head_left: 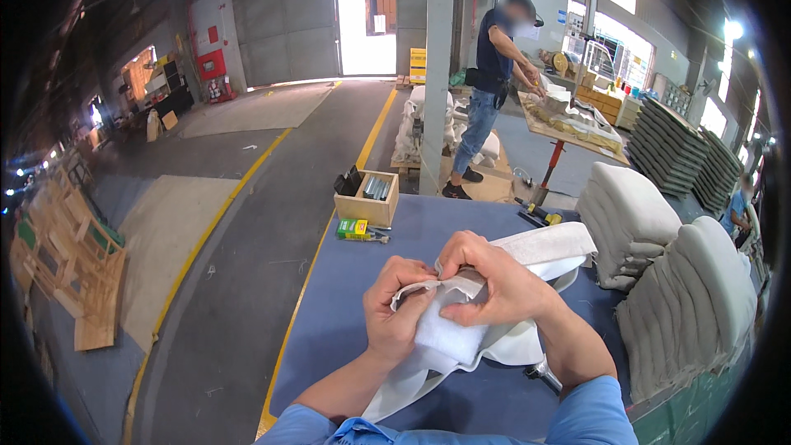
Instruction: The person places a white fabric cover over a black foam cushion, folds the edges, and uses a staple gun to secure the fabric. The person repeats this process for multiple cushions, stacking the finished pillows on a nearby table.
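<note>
Both my hands meet over the near middle of the blue-grey worktable (329, 321). My left hand (395, 305) pinches the edge of a light grey fabric cover (548, 241). Right beside it, my right hand (494, 280) grips the same edge between thumb and fingers. Under the fingers, white padding (449, 336) shows inside the cover. The rest of the fabric trails over the table to the right and toward me. A metal-ended tool (542, 376) lies partly under the cloth, by my right forearm; its kind is hard to make out.
A wooden box (381, 210) of metal strips stands at the table's far left, near a green-yellow small carton (352, 229). A black-yellow tool (537, 214) lies at the far edge. Stacked grey cushions (692, 305) line the right side. Beyond a pillar (437, 74), a person (494, 74) works at another table.
</note>
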The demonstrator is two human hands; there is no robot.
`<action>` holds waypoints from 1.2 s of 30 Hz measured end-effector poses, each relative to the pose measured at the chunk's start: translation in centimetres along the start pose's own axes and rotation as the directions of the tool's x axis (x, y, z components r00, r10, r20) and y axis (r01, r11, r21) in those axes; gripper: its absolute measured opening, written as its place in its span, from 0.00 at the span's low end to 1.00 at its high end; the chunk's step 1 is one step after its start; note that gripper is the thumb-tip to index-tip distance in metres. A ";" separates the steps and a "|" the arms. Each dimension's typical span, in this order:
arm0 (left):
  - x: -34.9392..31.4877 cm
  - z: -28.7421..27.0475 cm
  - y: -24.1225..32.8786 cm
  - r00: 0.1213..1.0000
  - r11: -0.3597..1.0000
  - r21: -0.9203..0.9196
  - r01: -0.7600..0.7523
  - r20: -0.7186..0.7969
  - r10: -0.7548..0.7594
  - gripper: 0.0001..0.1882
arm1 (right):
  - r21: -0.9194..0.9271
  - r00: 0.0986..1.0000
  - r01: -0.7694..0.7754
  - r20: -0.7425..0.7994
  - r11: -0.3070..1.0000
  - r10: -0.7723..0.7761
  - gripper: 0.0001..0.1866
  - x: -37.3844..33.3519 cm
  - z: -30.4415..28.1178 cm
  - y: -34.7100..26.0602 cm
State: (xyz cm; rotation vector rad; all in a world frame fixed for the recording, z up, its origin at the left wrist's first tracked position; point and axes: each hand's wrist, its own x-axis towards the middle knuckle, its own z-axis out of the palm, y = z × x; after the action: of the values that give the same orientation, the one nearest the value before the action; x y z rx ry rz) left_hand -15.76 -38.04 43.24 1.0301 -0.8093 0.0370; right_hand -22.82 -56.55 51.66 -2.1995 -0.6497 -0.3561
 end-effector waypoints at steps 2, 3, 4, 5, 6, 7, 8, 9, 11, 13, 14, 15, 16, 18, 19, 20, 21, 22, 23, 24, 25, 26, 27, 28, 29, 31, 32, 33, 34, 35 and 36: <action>-0.4 0.2 0.5 1.000 0.999 0.020 0.027 0.003 -0.027 0.05 | -0.015 1.000 0.021 -0.004 1.000 -0.021 0.21 -0.2 0.1 -0.2; -0.7 0.4 0.7 1.000 0.997 0.071 -0.003 0.001 0.003 0.05 | -0.035 0.999 0.041 -0.011 0.999 -0.042 0.21 -0.3 0.1 -0.3; -0.9 0.6 0.8 0.999 0.992 0.121 -0.034 0.002 0.034 0.05 | -0.056 0.998 0.059 -0.017 0.997 -0.060 0.21 -0.5 0.1 -0.3; -1.1 0.7 0.7 0.992 0.975 0.182 -0.128 0.004 0.129 0.06 | -0.068 0.995 0.087 -0.037 0.994 -0.090 0.20 -0.5 0.2 -0.3; -1.2 0.8 0.5 0.975 0.945 0.241 -0.219 0.012 0.223 0.07 | -0.081 0.991 0.114 -0.056 0.990 -0.119 0.19 -0.6 0.3 -0.3; -1.2 1.0 0.3 0.949 0.904 0.298 -0.306 0.026 0.313 0.07 | -0.095 0.986 0.139 -0.076 0.986 -0.147 0.18 -0.7 0.4 -0.3; -1.2 1.2 -0.1 0.937 0.895 0.290 -0.339 0.015 0.350 0.09 | -0.117 0.982 0.130 -0.122 0.984 -0.145 0.16 -0.8 0.6 -0.3; -1.1 1.4 -0.6 0.922 0.884 0.284 -0.371 0.004 0.386 0.11 | -0.139 0.975 0.121 -0.167 0.983 -0.143 0.15 -0.9 0.9 -0.5; -1.1 1.3 -1.3 0.897 0.861 0.278 -0.427 0.012 0.441 0.14 | -0.187 0.959 0.119 -0.234 0.975 -0.162 0.12 -1.5 1.3 -0.4; -1.4 1.1 -1.9 0.876 0.836 0.278 -0.473 0.050 0.479 0.17 | -0.237 0.940 0.138 -0.274 0.962 -0.203 0.10 -2.0 1.5 0.0; -1.5 1.0 -2.0 0.871 0.825 0.292 -0.484 0.070 0.487 0.19 | -0.261 0.933 0.166 -0.271 0.951 -0.237 0.09 -2.1 1.6 0.2; -1.5 0.8 -2.1 0.865 0.813 0.306 -0.495 0.089 0.494 0.20 | -0.283 0.924 0.194 -0.268 0.939 -0.272 0.08 -2.0 1.6 0.4; -1.5 0.7 -2.1 0.859 0.801 0.320 -0.507 0.109 0.500 0.22 | -0.306 0.915 0.222 -0.264 0.926 -0.307 0.07 -1.8 1.6 0.7; -1.3 0.6 -1.9 0.848 0.784 0.328 -0.526 0.132 0.514 0.23 | -0.272 0.914 0.268 -0.233 0.924 -0.333 0.08 -1.7 1.1 1.0; -1.3 0.6 -1.8 0.842 0.776 0.332 -0.536 0.144 0.520 0.23 | -0.255 0.912 0.290 -0.217 0.923 -0.347 0.08 -1.7 1.0 1.2; -1.3 0.4 -1.9 0.836 0.771 0.325 -0.547 0.158 0.526 0.22 | -0.226 0.912 0.308 -0.205 0.924 -0.354 0.09 -1.7 0.9 1.4; -1.4 0.2 -1.9 0.829 0.767 0.318 -0.558 0.173 0.531 0.22 | -0.196 0.912 0.326 -0.193 0.925 -0.362 0.09 -1.6 0.9 1.6; -1.5 0.0 -1.9 0.823 0.762 0.309 -0.568 0.188 0.537 0.22 | -0.167 0.911 0.342 -0.182 0.925 -0.370 0.10 -1.6 0.9 1.7; -1.6 0.0 -1.6 0.823 0.759 0.319 -0.568 0.196 0.534 0.20 | -0.145 0.918 0.341 -0.161 0.929 -0.362 0.11 -1.6 1.0 1.8; -1.8 0.1 -0.9 0.823 0.755 0.327 -0.568 0.204 0.530 0.18 | -0.124 0.925 0.338 -0.141 0.933 -0.353 0.11 -1.5 1.0 1.6; -1.9 0.1 -0.7 0.823 0.752 0.335 -0.568 0.212 0.527 0.17 | -0.103 0.931 0.333 -0.121 0.937 -0.344 0.12 -1.5 1.0 1.4; -2.1 -0.3 -0.6 0.814 0.747 0.324 -0.581 0.241 0.529 0.18 | -0.104 0.935 0.329 -0.101 0.939 -0.339 0.11 -1.5 1.1 1.2; -2.3 -0.8 -0.7 0.804 0.742 0.311 -0.594 0.269 0.530 0.18 | -0.104 0.940 0.324 -0.081 0.940 -0.332 0.11 -1.5 1.1 1.0; -2.4 -1.1 -0.9 0.793 0.738 0.296 -0.606 0.297 0.531 0.19 | -0.105 0.944 0.318 -0.062 0.942 -0.325 0.11 -1.5 1.2 0.9; -2.3 -1.3 -1.1 0.784 0.725 0.302 -0.619 0.298 0.545 0.19 | -0.125 0.942 0.321 -0.062 0.939 -0.331 0.11 -1.3 1.2 0.9; -2.0 -1.5 -1.9 0.765 0.699 0.311 -0.644 0.300 0.570 0.20 | -0.164 0.938 0.326 -0.064 0.931 -0.340 0.12 -1.0 1.2 1.0; -1.4 -1.4 -2.3 0.771 0.689 0.344 -0.637 0.289 0.568 0.20 | -0.216 0.944 0.293 -0.087 0.931 -0.318 0.12 -0.7 1.0 0.9; -0.7 -1.1 -2.7 0.777 0.680 0.377 -0.630 0.277 0.566 0.20 | -0.267 0.949 0.258 -0.112 0.929 -0.296 0.12 -0.7 0.8 1.1; -0.1 -0.7 -2.9 0.782 0.670 0.408 -0.621 0.265 0.564 0.20 | -0.316 0.951 0.220 -0.140 0.923 -0.275 0.13 -0.6 0.6 1.2; 0.4 -0.3 -3.2 0.796 0.679 0.421 -0.601 0.241 0.556 0.20 | -0.318 0.949 0.186 -0.188 0.930 -0.254 0.13 -0.6 0.7 1.6; 0.9 0.1 -3.5 0.808 0.688 0.434 -0.582 0.216 0.548 0.20 | -0.318 0.944 0.152 -0.235 0.936 -0.233 0.13 -0.6 0.8 2.1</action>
State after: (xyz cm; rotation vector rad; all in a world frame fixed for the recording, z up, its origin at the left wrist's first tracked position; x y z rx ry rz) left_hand -13.84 -40.32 41.19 1.2123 -1.2012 0.7827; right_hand -22.13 -57.31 49.60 -2.3114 -0.6996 -0.8922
